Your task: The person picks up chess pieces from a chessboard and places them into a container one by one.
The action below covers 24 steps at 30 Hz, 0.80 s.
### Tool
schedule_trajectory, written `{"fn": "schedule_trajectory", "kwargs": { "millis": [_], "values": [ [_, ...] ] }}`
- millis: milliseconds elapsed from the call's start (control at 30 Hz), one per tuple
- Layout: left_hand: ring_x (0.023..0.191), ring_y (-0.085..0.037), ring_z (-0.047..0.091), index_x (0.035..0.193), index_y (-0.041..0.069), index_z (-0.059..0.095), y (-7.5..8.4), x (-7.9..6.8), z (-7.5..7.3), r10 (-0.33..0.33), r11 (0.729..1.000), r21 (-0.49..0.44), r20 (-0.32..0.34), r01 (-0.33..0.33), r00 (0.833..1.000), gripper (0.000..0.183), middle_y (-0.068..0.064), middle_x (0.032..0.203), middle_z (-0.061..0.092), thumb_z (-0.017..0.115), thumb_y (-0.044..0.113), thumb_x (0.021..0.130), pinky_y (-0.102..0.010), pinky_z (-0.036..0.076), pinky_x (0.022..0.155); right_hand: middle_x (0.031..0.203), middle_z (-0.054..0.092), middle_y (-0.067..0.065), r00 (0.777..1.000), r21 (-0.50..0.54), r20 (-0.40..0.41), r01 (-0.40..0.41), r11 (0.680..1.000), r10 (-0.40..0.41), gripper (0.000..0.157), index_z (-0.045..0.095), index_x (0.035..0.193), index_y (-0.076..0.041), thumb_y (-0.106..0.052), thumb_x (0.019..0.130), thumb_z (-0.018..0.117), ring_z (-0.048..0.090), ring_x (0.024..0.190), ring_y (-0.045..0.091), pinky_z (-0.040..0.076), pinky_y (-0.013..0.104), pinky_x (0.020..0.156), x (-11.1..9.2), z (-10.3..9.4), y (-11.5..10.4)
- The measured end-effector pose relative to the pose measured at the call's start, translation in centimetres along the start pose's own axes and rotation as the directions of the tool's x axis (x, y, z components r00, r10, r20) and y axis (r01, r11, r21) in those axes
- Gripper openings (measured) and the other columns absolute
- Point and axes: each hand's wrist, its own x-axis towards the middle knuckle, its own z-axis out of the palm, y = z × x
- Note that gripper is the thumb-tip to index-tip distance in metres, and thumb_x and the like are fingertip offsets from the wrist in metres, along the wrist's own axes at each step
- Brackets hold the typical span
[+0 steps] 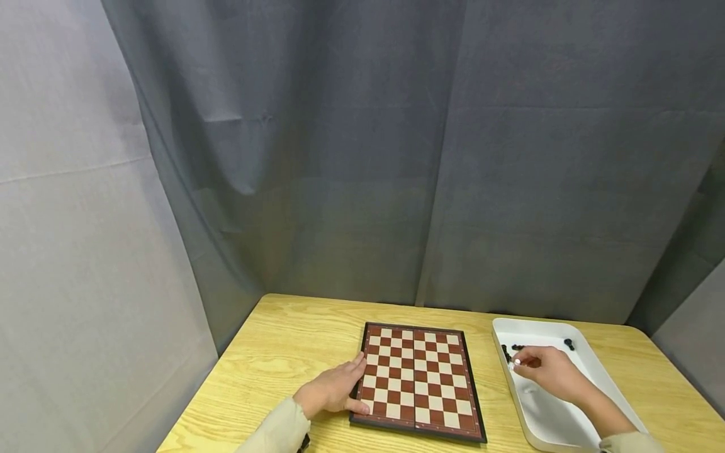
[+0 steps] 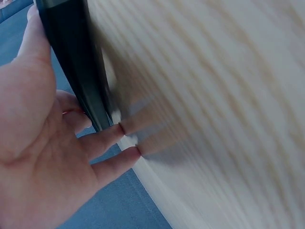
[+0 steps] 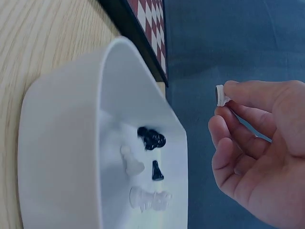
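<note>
A folding chessboard [image 1: 416,377] with red and cream squares lies flat on the table, no pieces on it. My left hand [image 1: 334,387] rests against its left side, fingers stretched along the black edge and thumb near the front corner. From the left wrist view, two fingertips [image 2: 128,153] touch the wood beside the dark frame. Over the white tray [image 1: 549,415], my right hand [image 1: 552,371] pinches a small white chess piece [image 3: 220,95] between thumb and fingertips, its round base facing outward.
Inside the tray lie black chess pieces [image 3: 153,138] and white chess pieces [image 3: 150,199], tipped on their sides. One black piece [image 1: 569,344] sits near the tray's far right corner. Grey curtains [image 1: 362,189] hang behind the wooden table [image 1: 306,327].
</note>
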Motion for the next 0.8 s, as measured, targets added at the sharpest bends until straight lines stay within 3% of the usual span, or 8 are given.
{"fn": "schedule_trajectory", "kwargs": {
  "millis": [433, 800],
  "values": [
    [0.140, -0.022, 0.022, 0.151, 0.006, 0.021, -0.2, 0.1, 0.1, 0.010, 1.000, -0.007, 0.006, -0.010, 1.000, 0.102, -0.011, 0.157, 0.010, 0.053, 0.067, 0.076, -0.036, 0.027, 0.110, 0.080, 0.062, -0.002, 0.992, -0.030, 0.039, -0.119, 0.992, 0.121, 0.011, 0.069, 0.090, -0.007, -0.017, 0.085, 0.070, 0.056, 0.073, 0.010, 0.046, 0.027, 0.061, -0.9, -1.2, 2.3],
    [0.140, -0.022, 0.023, 0.151, 0.006, 0.022, -0.1, 0.2, 0.1, 0.001, 1.000, 0.000, 0.006, -0.001, 1.000, 0.102, -0.011, 0.157, 0.011, 0.055, 0.067, 0.076, -0.035, 0.028, 0.110, 0.077, 0.062, -0.003, 0.992, -0.096, 0.011, -0.121, 0.988, 0.122, 0.009, 0.070, 0.087, -0.009, -0.017, 0.083, 0.072, 0.053, 0.069, 0.006, 0.043, 0.027, 0.061, -1.7, -1.5, 3.9]
  ]
}}
